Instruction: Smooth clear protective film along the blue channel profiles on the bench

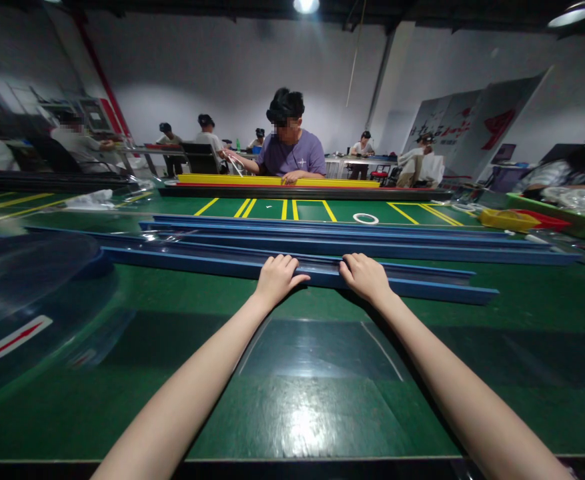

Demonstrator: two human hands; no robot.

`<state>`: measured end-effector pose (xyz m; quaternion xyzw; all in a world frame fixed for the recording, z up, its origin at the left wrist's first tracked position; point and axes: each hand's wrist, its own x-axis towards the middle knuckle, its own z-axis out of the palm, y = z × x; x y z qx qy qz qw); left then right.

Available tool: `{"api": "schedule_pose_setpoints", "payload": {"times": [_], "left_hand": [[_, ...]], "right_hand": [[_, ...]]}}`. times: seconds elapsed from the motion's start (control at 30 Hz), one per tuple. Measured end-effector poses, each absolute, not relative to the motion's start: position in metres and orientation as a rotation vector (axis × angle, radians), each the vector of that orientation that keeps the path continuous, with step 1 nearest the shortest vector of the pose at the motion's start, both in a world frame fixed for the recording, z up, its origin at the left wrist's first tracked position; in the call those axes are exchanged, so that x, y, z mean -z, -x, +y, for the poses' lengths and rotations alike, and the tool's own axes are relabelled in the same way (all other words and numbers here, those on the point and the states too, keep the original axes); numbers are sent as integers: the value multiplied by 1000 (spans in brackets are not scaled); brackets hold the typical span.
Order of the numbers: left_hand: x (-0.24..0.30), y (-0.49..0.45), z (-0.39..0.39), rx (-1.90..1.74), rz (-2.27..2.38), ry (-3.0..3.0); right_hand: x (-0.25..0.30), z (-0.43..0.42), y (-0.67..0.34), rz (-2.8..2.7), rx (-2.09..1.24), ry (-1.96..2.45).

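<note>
A long blue channel strip point(432, 285) lies across the green table in front of me. My left hand point(276, 279) is closed over its near wall, fingers curled over the top edge and thumb pointing right. To the right, my right hand point(365, 275) grips the same strip, its fingers bent over the rim and its thumb tucked in. Both forearms reach up from the bottom of the view. Just behind lie more blue channel strips point(422, 248), roughly parallel to it. Between my arms, a clear plastic film point(322, 347) lies flat on the table.
A large roll of clear film point(32, 280) with a red-arrow label is at left. Across the table, a person in purple point(292, 150) stands behind yellow strips point(232, 180) and black strips point(322, 193). A white ring point(365, 219), yellow tray point(507, 219) and green bin point(562, 217) lie beyond.
</note>
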<state>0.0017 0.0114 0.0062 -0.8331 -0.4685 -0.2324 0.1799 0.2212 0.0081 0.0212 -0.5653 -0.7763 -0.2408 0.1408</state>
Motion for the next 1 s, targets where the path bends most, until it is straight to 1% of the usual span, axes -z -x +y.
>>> {"api": "schedule_pose_setpoints", "payload": {"times": [0.1, 0.33, 0.67, 1.0], "left_hand": [[-5, 0, 12, 666, -1322, 2357], [-6, 1, 12, 674, -1276, 2369], [-4, 0, 13, 677, -1185, 2476], [-3, -2, 14, 674, -1212, 2477]], "right_hand": [[-23, 8, -223, -2257, 662, 1675], [-22, 6, -232, -2247, 671, 1622], [-13, 4, -290, -2142, 695, 1626], [-13, 4, -289, -2080, 685, 1663]]}}
